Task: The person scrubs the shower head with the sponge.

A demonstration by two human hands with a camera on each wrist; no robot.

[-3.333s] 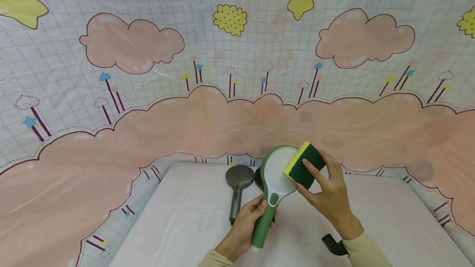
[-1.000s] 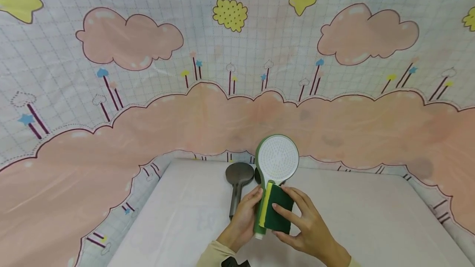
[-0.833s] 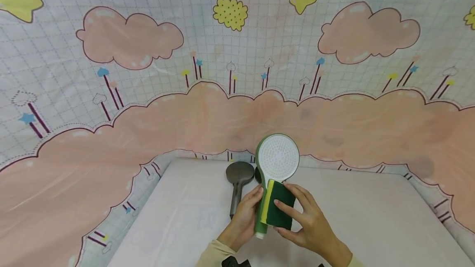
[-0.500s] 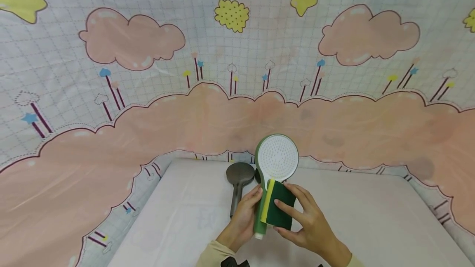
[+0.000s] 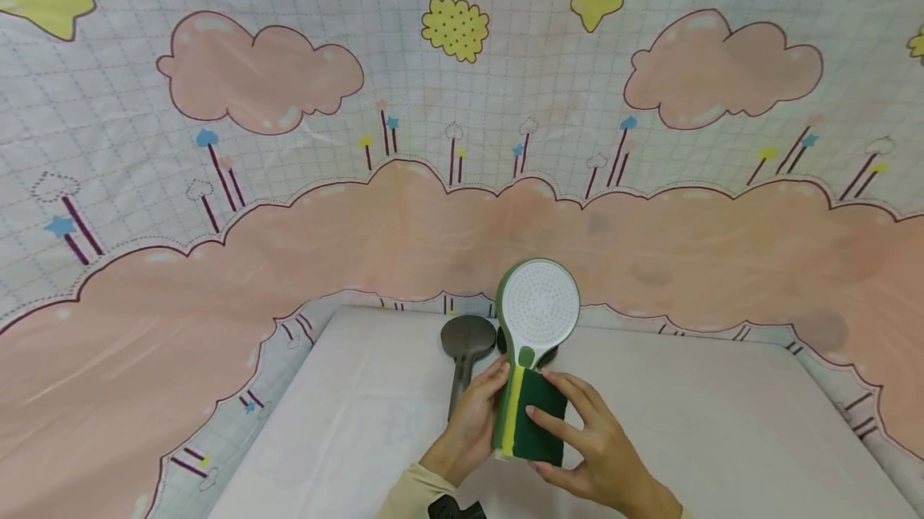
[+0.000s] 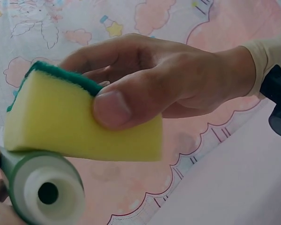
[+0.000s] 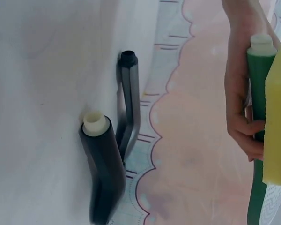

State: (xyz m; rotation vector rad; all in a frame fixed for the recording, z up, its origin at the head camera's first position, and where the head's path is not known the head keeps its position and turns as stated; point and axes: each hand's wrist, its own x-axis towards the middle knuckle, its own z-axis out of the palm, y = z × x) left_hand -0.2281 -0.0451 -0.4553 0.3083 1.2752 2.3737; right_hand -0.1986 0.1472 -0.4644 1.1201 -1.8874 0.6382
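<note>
Held upright above the table is a green shower head (image 5: 540,304) with a white spray face. My left hand (image 5: 472,427) grips its handle from the left side. In my right hand (image 5: 599,447) is a yellow and dark green sponge (image 5: 541,416), pinched between thumb and fingers, its yellow side pressed on the handle. From the left wrist view, the sponge (image 6: 79,115) touches the handle just behind its hollow white threaded end (image 6: 54,192). The sponge hides most of the handle in the head view.
A dark grey shower head (image 5: 468,338) lies on the white table (image 5: 346,407) at the back. Another black shower head (image 7: 105,164) lies beside it, mostly hidden behind the green one in the head view. A patterned cloth (image 5: 404,238) rises behind the table.
The sponge has left the spray face and come down onto the handle. In the last half second it slid slightly lower along it. My left hand keeps its grip.
</note>
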